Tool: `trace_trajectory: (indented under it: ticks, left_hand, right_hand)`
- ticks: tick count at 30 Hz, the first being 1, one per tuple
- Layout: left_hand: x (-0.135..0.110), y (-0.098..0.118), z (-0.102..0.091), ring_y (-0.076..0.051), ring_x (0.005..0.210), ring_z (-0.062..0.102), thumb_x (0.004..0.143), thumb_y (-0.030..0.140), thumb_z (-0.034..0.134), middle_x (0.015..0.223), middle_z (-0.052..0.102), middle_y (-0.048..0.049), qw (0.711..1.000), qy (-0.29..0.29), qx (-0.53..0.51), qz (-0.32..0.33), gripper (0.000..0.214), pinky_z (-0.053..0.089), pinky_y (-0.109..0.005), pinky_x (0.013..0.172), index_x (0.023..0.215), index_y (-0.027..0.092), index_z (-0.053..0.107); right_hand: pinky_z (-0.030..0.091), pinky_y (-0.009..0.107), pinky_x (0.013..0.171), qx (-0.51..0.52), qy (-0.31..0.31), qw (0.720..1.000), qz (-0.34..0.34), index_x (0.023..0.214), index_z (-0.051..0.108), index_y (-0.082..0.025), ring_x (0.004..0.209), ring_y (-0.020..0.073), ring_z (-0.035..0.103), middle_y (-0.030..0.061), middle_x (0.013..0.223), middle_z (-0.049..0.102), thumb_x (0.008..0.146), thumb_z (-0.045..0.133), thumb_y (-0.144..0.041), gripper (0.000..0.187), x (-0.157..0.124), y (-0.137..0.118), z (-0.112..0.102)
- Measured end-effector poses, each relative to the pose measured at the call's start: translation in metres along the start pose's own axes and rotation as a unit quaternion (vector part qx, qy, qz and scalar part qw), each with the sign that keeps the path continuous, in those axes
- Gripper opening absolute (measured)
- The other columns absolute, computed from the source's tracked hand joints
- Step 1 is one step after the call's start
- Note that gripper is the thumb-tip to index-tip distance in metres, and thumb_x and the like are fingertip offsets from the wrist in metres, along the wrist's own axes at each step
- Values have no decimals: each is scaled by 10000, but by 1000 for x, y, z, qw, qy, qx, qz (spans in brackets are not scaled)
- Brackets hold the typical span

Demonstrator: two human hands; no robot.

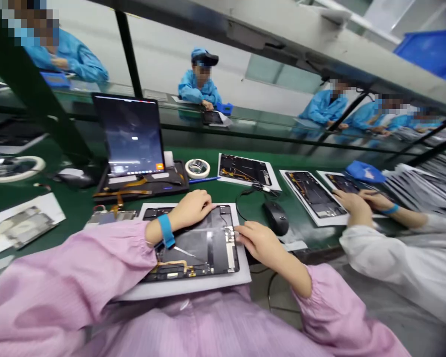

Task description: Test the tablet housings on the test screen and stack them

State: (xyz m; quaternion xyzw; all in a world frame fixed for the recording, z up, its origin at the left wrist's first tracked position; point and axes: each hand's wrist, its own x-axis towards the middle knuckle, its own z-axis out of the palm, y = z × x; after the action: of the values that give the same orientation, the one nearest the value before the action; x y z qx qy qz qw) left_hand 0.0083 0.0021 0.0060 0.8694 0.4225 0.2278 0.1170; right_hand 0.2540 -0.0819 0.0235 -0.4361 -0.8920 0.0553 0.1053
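In front of me lies an opened black tablet housing (195, 243) on a white sheet (223, 283). Orange flex cables (176, 263) run along its near side, and a pale metallic strip shows at its right end. My left hand (191, 208), wearing a blue wrist strap (166, 231), reaches over the housing's far edge. Its fingers are bent together, and whatever they hold is hidden. At the housing's right edge, my right hand (260, 241) has its thumb and fingers drawn together near the metallic strip; what lies between them is too small to name.
A lit tablet screen (132, 134) stands at the back left. Beyond my work are a tape roll (197, 168), a blue pen (204, 180) and another housing (243, 171). A black mouse (275, 218) sits rightward. A co-worker's hands (357, 206) work beside more housings.
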Motion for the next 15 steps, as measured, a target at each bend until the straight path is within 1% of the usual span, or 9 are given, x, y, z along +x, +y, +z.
trace_trajectory:
  ticks: [2,3,6,7,8,10,12,13,15]
  left_hand:
    - [0,-1,-3,-200,762,554,933,408,398,799,596,-56,999,-7,-36,-14,333,422,-321,704,771,186,587]
    - [-1,-1,-4,-198,755,559,933,417,388,808,601,-54,999,-9,-48,-21,336,418,-315,693,776,190,579]
    - [-4,0,-4,-198,721,572,928,441,366,790,621,-43,996,-28,-69,-47,339,398,-299,649,786,205,562]
    - [-5,1,-3,-201,703,575,923,451,364,769,626,-40,995,-41,-70,-59,339,387,-295,630,787,209,558]
    - [-5,0,-2,-203,683,576,918,460,363,749,630,-37,993,-59,-70,-71,339,373,-291,610,788,212,555]
    - [-5,-1,2,-205,659,577,909,475,362,730,637,-34,990,-89,-66,-91,343,350,-286,586,787,216,551]
    - [-5,-2,4,-205,663,579,902,488,363,740,644,-34,988,-103,-61,-102,349,337,-282,581,780,217,547]
    - [-5,-2,4,-204,669,580,901,492,362,749,647,-33,987,-106,-59,-105,353,333,-280,581,780,217,546]
    - [-5,-2,4,-200,678,580,903,498,358,760,651,-33,987,-108,-56,-109,361,326,-275,581,788,214,548]
  right_hand:
    - [467,305,723,45,-12,999,-1,1096,639,-176,809,188,590,60,842,633,923,520,-331,261,-7,1,-11]
    - [467,293,721,96,-42,994,-14,1073,657,-183,796,175,595,52,840,639,923,520,-371,276,-12,0,-18]
    - [474,244,739,273,-166,945,-69,916,697,-202,800,127,620,22,878,672,942,484,-394,288,-25,2,-37]
    - [475,241,747,296,-165,939,-56,875,694,-200,810,124,625,19,879,678,947,476,-380,292,-28,5,-41]
    - [476,250,746,290,-127,948,-15,850,684,-194,807,130,624,22,868,679,947,474,-365,287,-30,9,-41]
    - [475,283,719,214,11,970,114,861,657,-183,742,144,604,33,822,663,933,491,-324,230,-31,20,-33]
    - [475,314,703,135,111,964,202,968,626,-166,681,146,570,51,855,641,886,539,-277,163,-26,30,-16]
    - [477,323,704,116,121,962,216,1028,607,-157,668,145,558,55,871,629,852,568,-248,203,-23,34,-8]
    - [479,319,685,122,90,965,212,1082,580,-148,650,142,544,32,820,599,790,586,-186,294,-17,38,6]
